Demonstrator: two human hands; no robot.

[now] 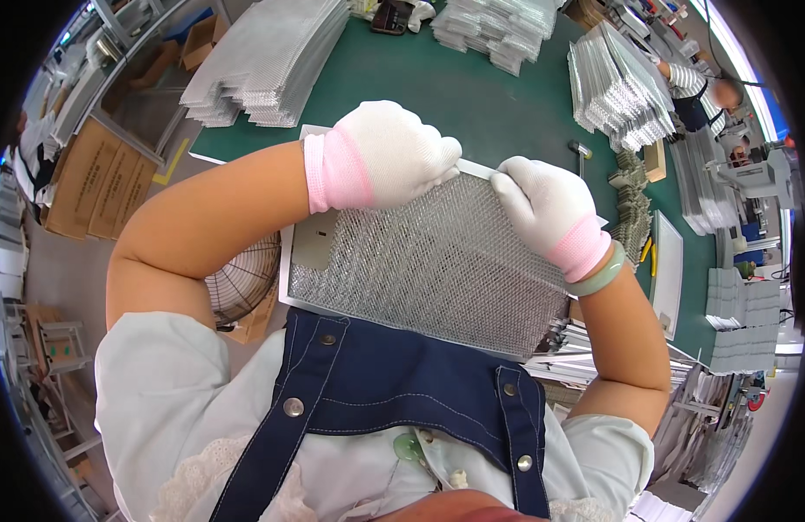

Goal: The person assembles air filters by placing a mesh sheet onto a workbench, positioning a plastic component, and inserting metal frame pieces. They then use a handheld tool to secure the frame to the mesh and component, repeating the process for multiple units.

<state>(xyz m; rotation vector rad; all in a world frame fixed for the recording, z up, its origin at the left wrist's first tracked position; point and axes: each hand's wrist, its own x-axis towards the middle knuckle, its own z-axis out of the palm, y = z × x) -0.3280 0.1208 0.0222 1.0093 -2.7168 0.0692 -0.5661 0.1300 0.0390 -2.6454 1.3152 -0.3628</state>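
Observation:
A rectangular metal mesh filter panel (437,270) with a pale metal frame lies tilted against my apron, its far edge over the green table. My left hand (398,157), in a white glove with a pink cuff, is closed on the far frame edge left of its middle. On the same edge, a little to the right, my right hand (546,209) grips with its thumb toward the left hand. A flat grey plate (314,244) with a small slot sits at the panel's left end. My fingertips are partly hidden behind the frame.
Stacks of mesh sheets stand on the green table (385,83) at far left (268,61), far middle (498,30) and right (616,87). A hammer (580,150), folded metal strips (630,200) and yellow-handled pliers (648,252) lie right. A floor fan (246,278) stands left; another person (703,91) works far right.

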